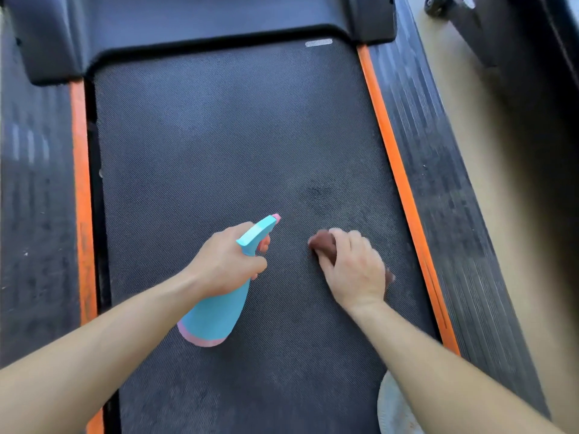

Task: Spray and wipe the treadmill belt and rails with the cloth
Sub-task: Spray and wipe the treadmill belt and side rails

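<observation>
Over the near half of the treadmill belt [219, 136], the left grip [225, 261] curls round the neck of a blue spray bottle [216, 311], its nozzle pointing up the belt. The right grip [354, 267] clutches a brown cloth [322, 242] against the belt, near the belt's orange right rail [391, 158].

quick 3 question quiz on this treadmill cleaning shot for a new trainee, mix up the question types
1. True or false: the left hand grips the spray bottle.
2. What does the right hand hold against the belt? A) a brown cloth B) a sponge C) a brush
3. Fill in: the strips along both belt edges are ____ in colour.

Key: 1 true; 2 A; 3 orange
</observation>
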Available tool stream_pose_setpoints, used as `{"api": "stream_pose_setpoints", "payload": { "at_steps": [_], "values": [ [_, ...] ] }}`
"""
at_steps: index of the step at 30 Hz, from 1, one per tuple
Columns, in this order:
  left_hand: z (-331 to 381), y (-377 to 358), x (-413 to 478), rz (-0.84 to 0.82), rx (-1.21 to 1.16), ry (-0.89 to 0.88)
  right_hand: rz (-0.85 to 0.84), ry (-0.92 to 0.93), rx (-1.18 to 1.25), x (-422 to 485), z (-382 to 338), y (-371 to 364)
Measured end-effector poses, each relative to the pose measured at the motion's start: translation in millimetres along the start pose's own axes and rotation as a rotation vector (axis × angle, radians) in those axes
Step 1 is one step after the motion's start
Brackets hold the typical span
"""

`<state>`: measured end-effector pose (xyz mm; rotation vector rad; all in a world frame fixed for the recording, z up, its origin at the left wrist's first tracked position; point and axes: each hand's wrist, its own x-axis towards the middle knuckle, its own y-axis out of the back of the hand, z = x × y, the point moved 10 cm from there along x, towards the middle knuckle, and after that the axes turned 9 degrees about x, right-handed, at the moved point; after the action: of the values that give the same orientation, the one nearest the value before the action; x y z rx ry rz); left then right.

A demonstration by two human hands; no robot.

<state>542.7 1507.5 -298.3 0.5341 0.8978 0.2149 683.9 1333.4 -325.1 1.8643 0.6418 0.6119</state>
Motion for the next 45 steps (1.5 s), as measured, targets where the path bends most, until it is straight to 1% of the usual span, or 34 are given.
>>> {"api": "stream_pose_setpoints", "payload": {
  "at_steps": [2, 6, 7, 9, 11, 12, 14, 15, 16, 17, 18, 19, 20, 21, 23, 25, 26, 28, 29, 31, 33, 34, 35, 37, 38, 39, 41, 42, 43, 44, 45],
  "values": [
    [-6.2, 4.7, -0.2, 0.014, 0.017, 0.010, -0.007, -0.001, -0.003, 49.9, 2.4, -5.6],
    [-18.2, 20.4, 3.7, 0.088, -0.055, 0.038, -0.061, -0.173, 0.074, 160.9, 7.1, -18.8],
    [-19.5, 25.2, 5.2, 0.107, -0.081, 0.034, -0.069, -0.190, 0.084, 175.5, 4.0, -22.9],
    [-21.3, 36.5, 7.3, 0.142, -0.119, 0.026, -0.035, -0.155, 0.035, 175.1, -12.5, -24.1],
    [-24.1, 47.7, 7.1, 0.171, -0.144, 0.028, -0.010, -0.022, -0.039, 131.8, -41.5, -25.1],
    [-26.6, 52.7, 6.0, 0.180, -0.155, 0.031, -0.035, 0.072, -0.031, 98.9, -59.6, -27.1],
    [-30.7, 59.8, 1.0, 0.187, -0.170, 0.041, -0.167, 0.320, 0.006, 26.2, -94.4, -36.0],
    [-33.0, 62.6, -1.6, 0.190, -0.177, 0.044, -0.224, 0.442, 0.036, 5.0, -106.0, -36.9],
    [-36.1, 63.8, -3.9, 0.187, -0.182, 0.045, -0.262, 0.543, 0.060, -1.6, -110.7, -37.7],
    [-38.5, 64.0, -6.9, 0.186, -0.193, 0.042, -0.264, 0.603, 0.046, 7.0, -108.2, -39.7],
    [-42.9, 64.8, -9.6, 0.192, -0.205, 0.046, -0.235, 0.599, 0.014, 29.5, -100.8, -42.7],
    [-49.8, 64.9, -11.5, 0.198, -0.217, 0.055, -0.174, 0.541, -0.019, 60.9, -93.0, -42.6],
    [-56.4, 64.0, -13.6, 0.202, -0.236, 0.064, -0.102, 0.441, -0.041, 96.1, -83.3, -38.9],
    [-62.6, 62.4, -15.5, 0.200, -0.250, 0.074, -0.067, 0.321, -0.056, 128.0, -71.4, -36.5],
    [-72.5, 60.4, -19.7, 0.198, -0.254, 0.086, -0.092, 0.147, -0.046, 168.0, -56.4, -40.5],
    [-78.1, 59.0, -26.1, 0.193, -0.244, 0.081, -0.065, 0.078, -0.030, 168.8, -58.7, -40.8],
    [-80.1, 59.9, -29.4, 0.196, -0.242, 0.083, -0.029, 0.070, -0.040, 154.6, -64.0, -38.7],
    [-84.6, 62.9, -32.6, 0.199, -0.254, 0.095, -0.017, 0.143, -0.050, 99.5, -87.1, -37.7],
    [-86.1, 64.2, -33.3, 0.194, -0.269, 0.103, -0.057, 0.220, -0.031, 63.6, -100.4, -41.2],
    [-87.3, 67.7, -34.9, 0.196, -0.298, 0.110, -0.166, 0.451, 0.008, 1.2, -126.2, -46.0],
    [-86.8, 68.0, -34.1, 0.194, -0.322, 0.104, -0.255, 0.636, 0.043, -9.7, -134.2, -49.9],
    [-86.8, 66.7, -34.2, 0.192, -0.323, 0.103, -0.262, 0.655, 0.031, 3.7, -133.0, -52.9],
    [-87.9, 65.4, -34.6, 0.193, -0.326, 0.101, -0.239, 0.606, 0.006, 26.3, -130.6, -54.4],
    [-95.4, 60.5, -36.4, 0.200, -0.337, 0.105, -0.126, 0.367, -0.022, 86.1, -119.3, -52.5],
    [-99.3, 57.9, -38.3, 0.198, -0.331, 0.112, -0.101, 0.257, -0.028, 111.6, -113.0, -52.6],
    [-102.9, 55.3, -40.4, 0.194, -0.322, 0.119, -0.100, 0.195, -0.024, 128.9, -109.8, -54.1],
    [-107.5, 52.8, -46.3, 0.182, -0.327, 0.122, -0.082, 0.169, -0.018, 135.0, -112.9, -54.6],
    [-109.7, 52.2, -49.2, 0.175, -0.324, 0.121, -0.048, 0.168, -0.028, 123.7, -115.8, -51.7],
    [-112.4, 52.5, -51.3, 0.172, -0.312, 0.130, -0.024, 0.187, -0.041, 101.8, -121.7, -49.3],
    [-115.4, 54.2, -53.3, 0.174, -0.300, 0.141, -0.033, 0.229, -0.040, 68.7, -132.3, -48.4],
    [-117.8, 56.8, -55.1, 0.181, -0.306, 0.148, -0.091, 0.299, -0.008, 27.6, -146.7, -51.1]
  ]
}}
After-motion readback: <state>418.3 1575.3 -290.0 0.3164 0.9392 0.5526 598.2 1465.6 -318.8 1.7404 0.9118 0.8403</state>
